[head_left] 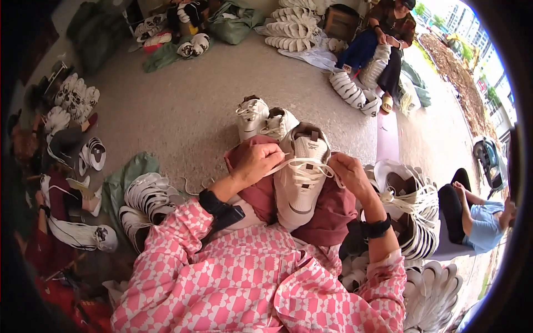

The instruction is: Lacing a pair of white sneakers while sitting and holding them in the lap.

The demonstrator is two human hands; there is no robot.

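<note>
A cream-coloured sneaker rests across my lap, its toe toward me and its brown-lined opening facing away. Its pale shoelace is threaded through the eyelets and stretches out to both sides near the top of the lacing. On the left, my left hand pinches one side of the lace. My right hand is closed on the lace at the other side, close against the shoe's collar. Just beyond my knees, a pair of laced light sneakers stands on the floor.
Beside my right leg are stacked white shoe uppers with loose laces on top. More uppers lie on a green sack at my left. Other people sit around, one at the far right holding a string of uppers. Green sacks lie at the back.
</note>
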